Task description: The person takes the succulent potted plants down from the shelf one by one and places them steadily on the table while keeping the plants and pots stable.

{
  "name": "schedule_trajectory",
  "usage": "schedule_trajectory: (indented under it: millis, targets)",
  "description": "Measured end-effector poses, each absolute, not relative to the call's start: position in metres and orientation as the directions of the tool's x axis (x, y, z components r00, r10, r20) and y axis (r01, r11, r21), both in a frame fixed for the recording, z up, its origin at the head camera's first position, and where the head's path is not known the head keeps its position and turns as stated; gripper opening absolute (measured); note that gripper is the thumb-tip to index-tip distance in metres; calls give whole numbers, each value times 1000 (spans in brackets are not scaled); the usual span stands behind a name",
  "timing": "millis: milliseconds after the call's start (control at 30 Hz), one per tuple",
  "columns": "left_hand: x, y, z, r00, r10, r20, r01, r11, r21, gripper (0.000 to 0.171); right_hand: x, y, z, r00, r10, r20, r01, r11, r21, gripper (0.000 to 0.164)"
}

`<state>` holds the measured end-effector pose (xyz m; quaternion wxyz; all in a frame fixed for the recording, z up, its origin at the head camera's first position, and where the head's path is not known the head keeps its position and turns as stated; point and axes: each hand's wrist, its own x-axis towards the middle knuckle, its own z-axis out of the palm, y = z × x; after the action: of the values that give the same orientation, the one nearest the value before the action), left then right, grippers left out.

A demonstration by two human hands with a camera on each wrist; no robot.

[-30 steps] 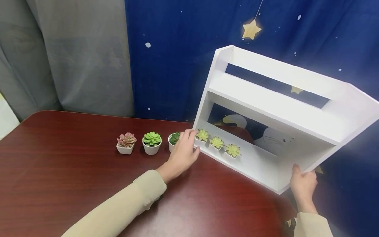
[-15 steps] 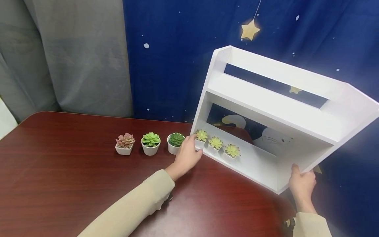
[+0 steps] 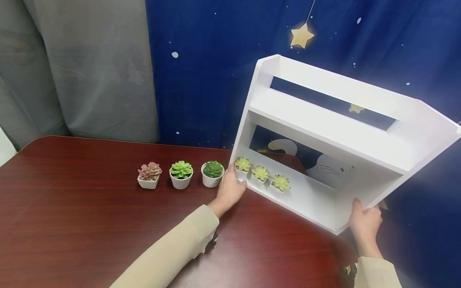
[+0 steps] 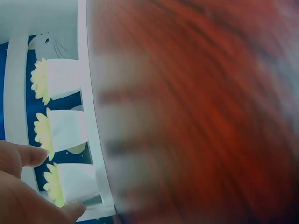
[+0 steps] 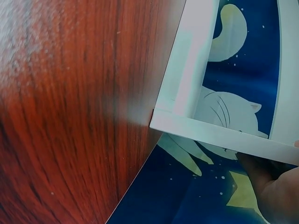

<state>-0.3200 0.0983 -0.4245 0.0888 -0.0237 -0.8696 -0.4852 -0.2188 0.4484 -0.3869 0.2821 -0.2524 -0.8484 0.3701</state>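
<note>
A white two-tier shelf (image 3: pixel 324 132) stands slantwise at the right of the table. Three small yellow-green succulents in white pots, among them a middle one (image 3: pixel 260 173), sit in a row at the left end of its lower tier. My left hand (image 3: pixel 230 187) grips the shelf's lower left side, its thumb in front of the panel; in the left wrist view two digits show beside the nearest pot (image 4: pixel 77 181). On the other side, my right hand (image 3: pixel 365 224) holds the lower right side panel (image 5: pixel 224 137), thumb on the inner face.
Left of the shelf, a dark green succulent (image 3: pixel 212 169), a bright green succulent (image 3: pixel 181 175) and a pink succulent (image 3: pixel 149 176) stand in white pots on the red-brown table (image 3: pixel 90 216). The dark green one is close to my left hand. A blue starry curtain (image 3: pixel 205 80) hangs behind.
My left hand has moved slightly right and down, from over the dark green succulent onto the shelf's left side, uncovering that plant. My right hand keeps its hold. The shelf stays put.
</note>
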Motion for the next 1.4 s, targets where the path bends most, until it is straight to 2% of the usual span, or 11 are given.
schedule_trajectory:
  millis: [267,633,1033,1267,1400]
  targets:
    - [-328,110,-433,-989,-63,132,82,511,856,80,-219,448,-386,-709,646,283,229,590,-774,54]
    - [-336,118,-426,-973,-149,173,69,532,844,56,-220,449,-386,-714,646,270,242,589,-771,55]
    - [-348,121,-431,-971,-171,170,23,636,771,52,-220,444,-385,-706,649,283,234,591,-772,55]
    - [-352,121,-436,-965,-178,194,31,657,753,37,-220,443,-386,-708,641,297,223,602,-766,53]
    - [-352,124,-435,-966,-174,191,30,660,751,41,-219,444,-387,-710,639,296,227,605,-763,54]
